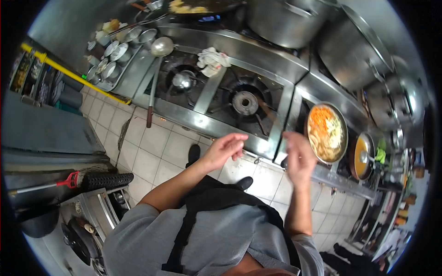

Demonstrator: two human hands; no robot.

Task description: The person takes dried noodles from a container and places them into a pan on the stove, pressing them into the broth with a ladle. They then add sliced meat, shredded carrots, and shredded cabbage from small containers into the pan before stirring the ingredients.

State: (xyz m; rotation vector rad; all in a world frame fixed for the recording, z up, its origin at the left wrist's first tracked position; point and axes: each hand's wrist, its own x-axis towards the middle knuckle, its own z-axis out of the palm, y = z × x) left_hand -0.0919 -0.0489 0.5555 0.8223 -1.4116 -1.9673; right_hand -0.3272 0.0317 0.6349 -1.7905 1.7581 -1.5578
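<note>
My left hand point(225, 149) hovers in front of the stove's front edge, its fingers loosely bent and apart, with nothing in it. My right hand point(300, 158) is raised beside the pan on the right; it is smeared by motion, but its fingers look loosely apart and no held thing shows. That pan point(346, 142) holds shredded orange and pale vegetables point(324, 117) and pale brownish pieces point(322, 146). Between and beyond my hands is a bare gas burner point(245, 102). A crumpled white cloth point(212, 62) lies on the stove behind it.
A long-handled ladle point(162, 47) lies across the stove's left side, near metal containers point(120, 53). Large steel pots point(285, 23) stand along the back. At right, a pan of orange liquid point(361, 158) holds a ladle. A wok point(202, 17) sits over a flame. Another person's dark-clothed legs point(350, 262) show lower right.
</note>
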